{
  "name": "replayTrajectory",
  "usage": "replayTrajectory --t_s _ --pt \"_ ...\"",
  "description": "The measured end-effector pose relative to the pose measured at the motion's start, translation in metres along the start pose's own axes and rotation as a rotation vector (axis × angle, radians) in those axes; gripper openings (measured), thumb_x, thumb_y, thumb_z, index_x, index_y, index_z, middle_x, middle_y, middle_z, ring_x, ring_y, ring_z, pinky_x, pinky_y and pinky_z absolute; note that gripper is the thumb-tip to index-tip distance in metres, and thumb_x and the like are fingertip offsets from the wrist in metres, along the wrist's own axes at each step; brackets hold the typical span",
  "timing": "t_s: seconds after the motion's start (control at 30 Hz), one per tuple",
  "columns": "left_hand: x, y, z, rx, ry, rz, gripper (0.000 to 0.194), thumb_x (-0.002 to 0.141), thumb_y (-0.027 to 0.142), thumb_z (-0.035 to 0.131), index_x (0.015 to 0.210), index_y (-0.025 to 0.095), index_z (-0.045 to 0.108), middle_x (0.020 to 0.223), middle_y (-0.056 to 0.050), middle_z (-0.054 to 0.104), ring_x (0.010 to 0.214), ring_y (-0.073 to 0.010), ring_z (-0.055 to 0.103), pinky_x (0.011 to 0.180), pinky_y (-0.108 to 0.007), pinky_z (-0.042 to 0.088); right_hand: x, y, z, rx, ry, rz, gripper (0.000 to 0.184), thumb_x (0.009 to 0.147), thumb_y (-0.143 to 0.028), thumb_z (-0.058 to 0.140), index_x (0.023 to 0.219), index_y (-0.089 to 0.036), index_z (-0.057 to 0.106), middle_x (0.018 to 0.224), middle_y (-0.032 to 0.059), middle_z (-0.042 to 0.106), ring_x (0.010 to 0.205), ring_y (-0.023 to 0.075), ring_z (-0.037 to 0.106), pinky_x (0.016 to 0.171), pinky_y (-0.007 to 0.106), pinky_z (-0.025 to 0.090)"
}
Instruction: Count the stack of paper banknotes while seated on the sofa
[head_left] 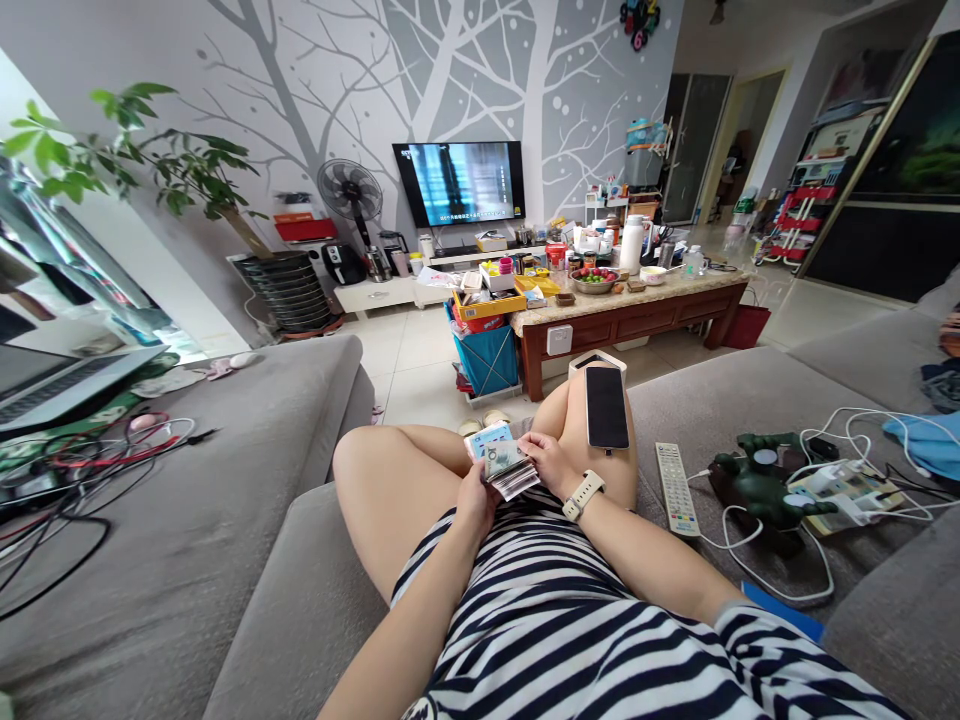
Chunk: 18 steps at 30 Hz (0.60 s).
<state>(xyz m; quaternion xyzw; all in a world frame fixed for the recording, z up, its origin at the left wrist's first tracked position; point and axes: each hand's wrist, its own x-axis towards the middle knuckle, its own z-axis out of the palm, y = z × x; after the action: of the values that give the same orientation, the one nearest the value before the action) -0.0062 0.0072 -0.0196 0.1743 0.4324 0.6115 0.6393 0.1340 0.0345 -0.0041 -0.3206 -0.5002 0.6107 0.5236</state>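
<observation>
Grey-green banknotes [501, 462] sit in a loose, fanned stack, held between both hands just above the person's lap. The left hand [474, 505] curls narrowly around the stack's lower edge, and the right hand [546, 462] pinches its right side, with the fingers close on the paper. Neither hand is spread wide. A steady pinch near the edge, with the notes kept squared, would suit such loose paper better than a grip across the middle. A pale blue note [489, 438] shows at the far end, its print and value too small to read. A white watch [583, 495] circles the right wrist. A black phone [606, 420] lies on the right thigh. A white remote [677, 488], its button labels unreadable, rests on the grey sofa [750, 385] near a green toy figure [765, 482] and white cables [847, 425]. A numeral 6 shows on the wall clock [639, 25].
</observation>
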Motion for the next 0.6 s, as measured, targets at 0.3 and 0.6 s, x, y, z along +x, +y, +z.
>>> replayTrajectory --t_s 0.3,0.6 --pt "0.0017 -0.0007 -0.0009 0.008 0.002 -0.007 0.033 0.088 0.027 0.05 0.111 0.009 0.065 0.087 -0.014 0.072 0.079 -0.0242 0.07 0.071 -0.035 0.058 -0.0016 -0.0043 0.0019 0.01 0.0 0.029 0.029 0.07 -0.044 0.064 0.066 -0.018 0.054 0.054 -0.0055 0.04 0.05 0.0088 0.032 0.05 0.024 0.024" --pt "0.0009 -0.0007 -0.0008 -0.001 0.002 -0.01 0.033 0.087 0.027 0.051 0.112 0.009 0.064 0.089 -0.014 0.072 0.082 -0.0252 0.07 0.074 -0.037 0.057 0.0011 0.0019 -0.0001 0.009 0.005 0.039 0.032 0.069 -0.048 0.065 0.065 -0.019 0.052 0.053 -0.0052 0.039 0.049 0.0091 0.031 0.048 0.025 0.024"
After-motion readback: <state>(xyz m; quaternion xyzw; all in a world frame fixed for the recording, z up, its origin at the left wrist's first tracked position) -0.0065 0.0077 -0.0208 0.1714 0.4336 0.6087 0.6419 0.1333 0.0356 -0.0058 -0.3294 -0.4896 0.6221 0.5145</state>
